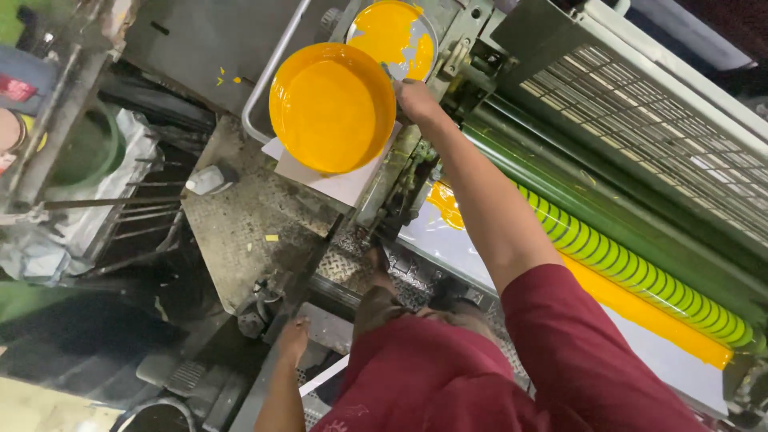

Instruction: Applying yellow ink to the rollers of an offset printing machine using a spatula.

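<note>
Our left hand [293,339] hangs low at the near edge, fingers loosely together and holding nothing, close to the grey metal step [324,328] below us, perhaps to steady our lean. Further out, our right hand [416,100] stretches at full arm's length over the press, its fingers curled against the rim of the open yellow ink can [332,108]; we cannot tell how firmly they grip. That can sits on a sheet of white paper [340,182] laid on the patterned metal platform [248,224], presumably so drips land on the paper rather than the plate. Just beyond it, touching or nearly so, lies the lid [392,34], smeared with yellow, inner side up (which keeps the ink off the machine). To the right runs a long green roller [632,268] with spiral yellow stripes, and a band of yellow ink [656,316] lies along its near side. Farther right, a grey mesh guard [640,120] covers the rollers behind.
</note>
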